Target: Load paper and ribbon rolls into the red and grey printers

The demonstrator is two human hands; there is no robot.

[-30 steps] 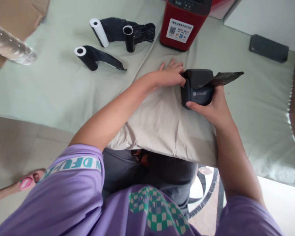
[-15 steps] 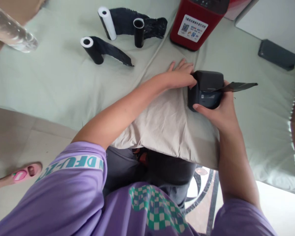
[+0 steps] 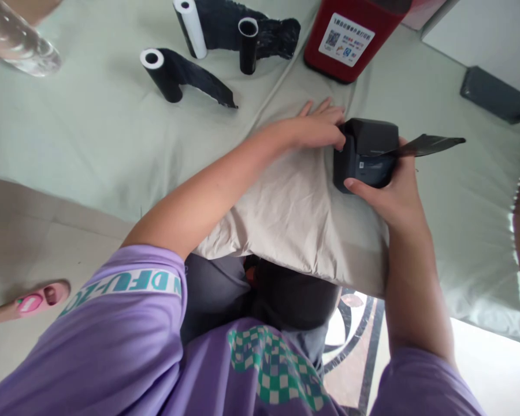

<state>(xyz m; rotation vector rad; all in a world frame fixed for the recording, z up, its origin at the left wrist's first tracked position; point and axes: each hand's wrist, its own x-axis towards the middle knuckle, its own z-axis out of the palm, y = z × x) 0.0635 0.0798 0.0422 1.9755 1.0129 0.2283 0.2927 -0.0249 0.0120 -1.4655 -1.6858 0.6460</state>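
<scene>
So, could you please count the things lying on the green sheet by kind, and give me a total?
Black rolls: 3
Small black printer, held by left hand and right hand: 1
Red machine: 1
Beige pillow: 1
Flat grey pad: 1
Clear plastic roll: 1
Total: 8

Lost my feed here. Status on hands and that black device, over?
Left hand against black device, right hand gripping it. Device on beige pillow, dark strip sticking out. Nothing blocking.
</scene>
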